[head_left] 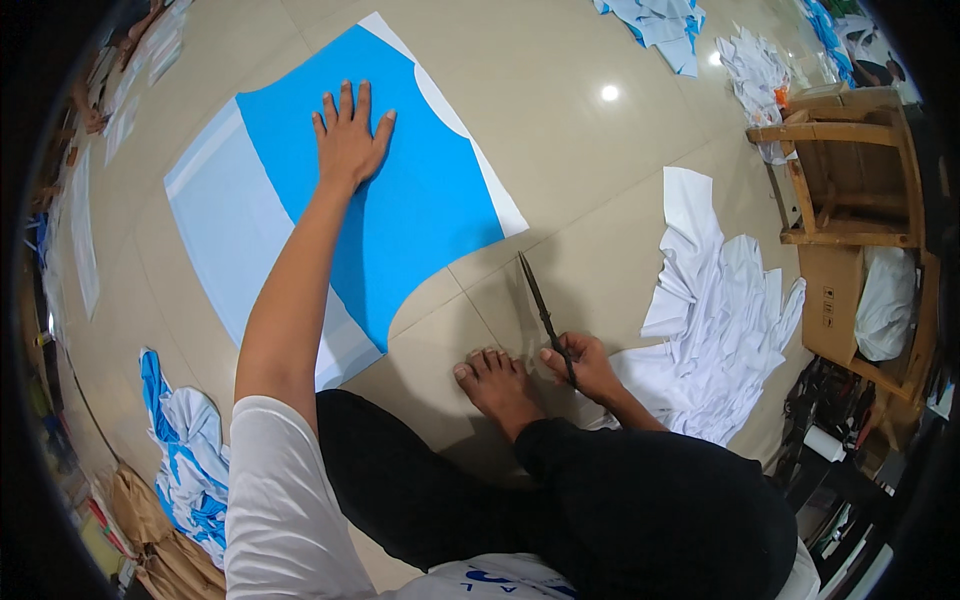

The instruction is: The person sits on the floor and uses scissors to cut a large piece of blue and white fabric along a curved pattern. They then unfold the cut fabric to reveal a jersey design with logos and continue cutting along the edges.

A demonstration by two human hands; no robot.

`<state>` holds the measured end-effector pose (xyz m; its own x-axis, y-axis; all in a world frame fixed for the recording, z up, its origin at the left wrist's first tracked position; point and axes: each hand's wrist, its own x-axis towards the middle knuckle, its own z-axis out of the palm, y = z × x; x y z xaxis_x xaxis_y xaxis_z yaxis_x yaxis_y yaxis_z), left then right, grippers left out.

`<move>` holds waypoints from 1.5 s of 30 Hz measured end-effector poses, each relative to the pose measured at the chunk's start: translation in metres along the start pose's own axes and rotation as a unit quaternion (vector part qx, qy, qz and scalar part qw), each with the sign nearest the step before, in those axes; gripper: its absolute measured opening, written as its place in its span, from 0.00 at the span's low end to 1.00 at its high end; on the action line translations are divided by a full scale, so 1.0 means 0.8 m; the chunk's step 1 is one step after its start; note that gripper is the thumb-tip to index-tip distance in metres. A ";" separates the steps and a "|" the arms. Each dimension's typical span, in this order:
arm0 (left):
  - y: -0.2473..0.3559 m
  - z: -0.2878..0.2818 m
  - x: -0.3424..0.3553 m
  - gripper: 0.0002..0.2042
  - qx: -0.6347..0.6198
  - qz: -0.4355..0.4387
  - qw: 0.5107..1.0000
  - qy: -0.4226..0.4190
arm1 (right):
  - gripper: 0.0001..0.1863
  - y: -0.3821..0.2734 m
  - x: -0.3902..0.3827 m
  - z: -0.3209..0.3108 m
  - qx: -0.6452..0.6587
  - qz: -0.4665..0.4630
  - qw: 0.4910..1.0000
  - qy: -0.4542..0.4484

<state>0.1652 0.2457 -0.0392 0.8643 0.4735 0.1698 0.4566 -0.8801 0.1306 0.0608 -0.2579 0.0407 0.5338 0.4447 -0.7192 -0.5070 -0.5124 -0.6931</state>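
Note:
My left hand lies flat with fingers spread on a blue fabric panel on the floor. White fabric edges the panel on its far right side, and a pale blue-white piece shows along its left side. My right hand grips dark scissors by the handles. Their blades look closed and point away from me, the tip a little short of the panel's near right corner and apart from it. My bare foot rests on the floor beside the right hand.
A heap of white fabric lies right of the scissors. Blue-and-white scraps lie at the left, more scraps at the far side. A wooden stool, a cardboard box and a white bag stand at the right. Another person's hand shows far left.

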 end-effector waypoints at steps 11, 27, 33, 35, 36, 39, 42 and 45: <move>0.084 -0.026 -0.074 0.33 -0.120 0.067 0.989 0.054 | 0.23 0.018 0.003 -0.003 -0.002 0.017 1.000 -0.002; 0.134 -0.072 -0.202 0.07 -0.297 0.254 0.920 -0.031 | 0.23 -0.003 0.018 0.006 0.099 0.024 0.995 -0.013; 0.142 -0.063 -0.204 0.06 -0.294 0.230 0.928 -0.025 | 0.22 -0.010 0.015 0.011 0.063 0.028 0.997 -0.019; 0.143 -0.062 -0.203 0.06 -0.316 0.214 0.924 -0.028 | 0.22 -0.011 0.016 0.014 0.056 0.032 0.998 -0.020; 0.142 -0.062 -0.203 0.06 -0.329 0.209 0.921 -0.028 | 0.22 -0.012 0.017 0.015 0.052 0.031 0.998 -0.023; 0.142 -0.063 -0.202 0.05 -0.357 0.195 0.913 -0.033 | 0.22 -0.023 0.023 0.021 0.059 0.038 0.997 -0.028; 0.140 -0.068 -0.201 0.05 -0.362 0.195 0.910 -0.045 | 0.20 -0.033 0.035 0.023 0.079 0.036 0.996 -0.036; 0.138 -0.068 -0.201 0.05 -0.360 0.205 0.909 -0.044 | 0.20 -0.044 0.049 0.025 0.085 0.035 0.995 -0.038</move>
<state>0.0653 0.0744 0.0010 0.9586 0.0776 0.2741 -0.1378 -0.7158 0.6845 0.0858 -0.2075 0.0359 0.4440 0.4689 -0.7635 -0.6514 -0.4162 -0.6344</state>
